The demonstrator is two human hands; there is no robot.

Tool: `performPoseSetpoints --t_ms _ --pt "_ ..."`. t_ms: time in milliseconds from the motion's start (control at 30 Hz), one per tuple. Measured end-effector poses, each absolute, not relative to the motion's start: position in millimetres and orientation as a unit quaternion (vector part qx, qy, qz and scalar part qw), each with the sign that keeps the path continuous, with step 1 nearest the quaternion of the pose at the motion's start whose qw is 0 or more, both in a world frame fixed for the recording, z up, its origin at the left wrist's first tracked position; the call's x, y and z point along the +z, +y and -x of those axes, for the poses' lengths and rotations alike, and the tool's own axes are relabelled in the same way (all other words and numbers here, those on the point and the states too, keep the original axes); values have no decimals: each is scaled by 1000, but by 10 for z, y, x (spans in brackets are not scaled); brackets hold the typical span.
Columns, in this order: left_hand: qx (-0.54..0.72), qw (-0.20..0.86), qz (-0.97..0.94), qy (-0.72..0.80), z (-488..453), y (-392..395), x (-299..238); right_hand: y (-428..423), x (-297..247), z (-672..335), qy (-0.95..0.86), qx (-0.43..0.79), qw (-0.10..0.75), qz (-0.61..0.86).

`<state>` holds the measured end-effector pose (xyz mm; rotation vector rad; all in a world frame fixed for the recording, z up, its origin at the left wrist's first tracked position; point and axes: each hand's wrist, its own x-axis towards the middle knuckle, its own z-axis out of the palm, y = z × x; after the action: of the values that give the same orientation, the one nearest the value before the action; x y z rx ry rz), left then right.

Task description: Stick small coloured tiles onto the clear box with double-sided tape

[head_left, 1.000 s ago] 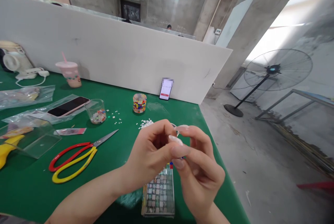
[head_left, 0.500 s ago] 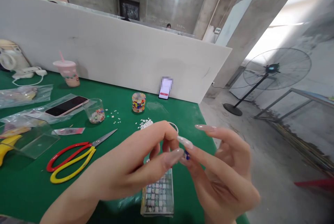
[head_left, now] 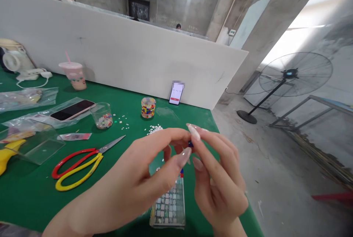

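My left hand (head_left: 150,167) is curled above the table, its fingers bent and its thumb tip close to the fingertips; what it grips is hidden. A small dark blue piece (head_left: 190,144) shows where the fingertips of both hands meet. My right hand (head_left: 219,170) presses its index fingertip at this piece, with its thumb lower down. Beneath the hands lies a clear case (head_left: 169,211) covered in rows of pale, shiny square tiles. Red and blue bits (head_left: 181,173) show by its upper corner, partly behind my left thumb. Small white tiles (head_left: 155,129) lie in a pile just beyond my left hand.
Red-and-yellow-handled scissors (head_left: 78,167) lie left. Behind are a plastic cup of tiles (head_left: 104,119), a colourful tiled jar (head_left: 148,108), a phone (head_left: 73,110), and another phone (head_left: 176,93) against the white partition (head_left: 124,53). A pink tumbler (head_left: 75,75) and clear box (head_left: 44,145) stand further left.
My right hand has moved left and up, closer to my left fingertips, and its raised finger has come down beside the others. The blue piece has shifted slightly up and left.
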<state>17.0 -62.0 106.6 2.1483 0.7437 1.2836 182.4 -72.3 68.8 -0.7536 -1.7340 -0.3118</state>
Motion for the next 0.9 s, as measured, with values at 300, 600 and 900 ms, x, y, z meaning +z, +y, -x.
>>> performPoseSetpoints --t_ms 300,600,900 --pt "541 380 -702 266 -355 -544 1017 -683 623 -1821 -703 -23 638 314" --pt "554 -4 -794 250 -401 -531 935 -692 732 -1924 -650 201 609 408" --pt "532 -189 -801 199 -418 -422 909 -812 818 -1909 -647 308 579 389"
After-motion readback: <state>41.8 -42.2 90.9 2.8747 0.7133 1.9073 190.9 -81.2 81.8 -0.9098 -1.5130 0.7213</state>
